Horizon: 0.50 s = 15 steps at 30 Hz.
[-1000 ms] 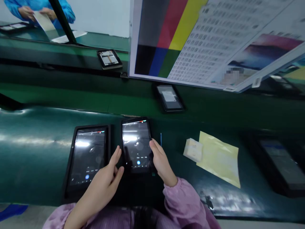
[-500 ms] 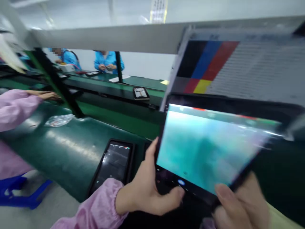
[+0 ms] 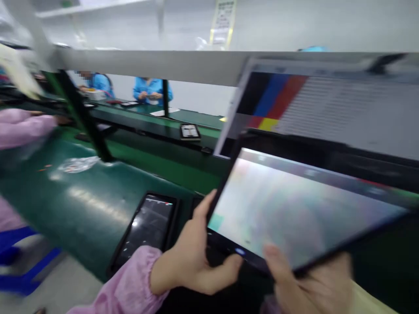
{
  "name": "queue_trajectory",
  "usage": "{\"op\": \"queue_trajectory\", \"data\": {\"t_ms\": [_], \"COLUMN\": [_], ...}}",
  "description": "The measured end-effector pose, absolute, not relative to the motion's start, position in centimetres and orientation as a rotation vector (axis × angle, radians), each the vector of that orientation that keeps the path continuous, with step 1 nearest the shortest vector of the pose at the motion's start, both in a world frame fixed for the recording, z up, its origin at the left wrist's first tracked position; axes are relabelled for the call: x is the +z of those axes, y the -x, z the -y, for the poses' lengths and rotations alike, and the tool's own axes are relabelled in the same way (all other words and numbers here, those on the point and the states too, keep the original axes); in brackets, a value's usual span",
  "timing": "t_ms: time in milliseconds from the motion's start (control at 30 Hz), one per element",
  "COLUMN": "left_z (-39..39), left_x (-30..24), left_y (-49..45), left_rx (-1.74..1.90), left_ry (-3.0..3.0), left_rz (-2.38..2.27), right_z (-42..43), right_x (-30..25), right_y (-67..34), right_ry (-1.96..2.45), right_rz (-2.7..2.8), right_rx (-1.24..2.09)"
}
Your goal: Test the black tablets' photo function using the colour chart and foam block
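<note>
I hold a black tablet (image 3: pixel 294 218) raised in front of me, its lit screen pale and blurred, facing a colour test chart (image 3: pixel 314 104) that hangs behind it. My left hand (image 3: pixel 193 257) grips the tablet's lower left corner, thumb on the bottom bezel. My right hand (image 3: pixel 310 283) holds the bottom edge from below, thumb on the screen's rim. A second tablet (image 3: pixel 147 226) in a black tray lies on the green bench surface (image 3: pixel 75 205) just left of my left hand.
A green conveyor (image 3: pixel 157 152) runs behind the bench with another tablet (image 3: pixel 190 131) on it. A pink-sleeved co-worker's arm (image 3: pixel 22 126) reaches in at the left. Two people in blue (image 3: pixel 149 89) work across the line. A black post (image 3: pixel 81 117) slants at left.
I lifted the right-hand tablet off the bench with both hands and raised it toward the chart. Since half a second ago its screen has turned from teal to pale grey.
</note>
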<state>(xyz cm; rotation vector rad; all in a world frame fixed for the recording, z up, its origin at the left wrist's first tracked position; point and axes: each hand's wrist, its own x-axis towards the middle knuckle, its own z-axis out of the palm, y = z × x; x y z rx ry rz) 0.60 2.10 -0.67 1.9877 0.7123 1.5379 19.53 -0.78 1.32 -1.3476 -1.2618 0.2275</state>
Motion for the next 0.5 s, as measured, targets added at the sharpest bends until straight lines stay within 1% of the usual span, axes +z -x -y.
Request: {"op": "queue_trajectory", "data": {"t_ms": [67,133,267,500], "left_z": [-1.7,-1.5,-1.1,-1.1], "left_x": [-0.9,-1.1,-1.3,-1.0], "left_y": [-0.4,-0.4,-0.7,-0.9], "left_rx": [1.541,1.569,1.588,1.571], "left_ry": [-1.990,-2.023,-2.045,-1.979], "left_rz": [-0.772,-0.802,-0.808,-0.782], "right_z": [1.1,1.0,0.7,0.6], "right_x": [2.8,3.8,4.2,3.6], "right_y": [-18.2,-17.2,-17.1,-17.8], "right_ry": [1.204,1.080,0.873,0.836], "right_rz": [1.277,1.301,1.412,1.422], "right_rx": [0.214,0.290,0.368,0.389]}}
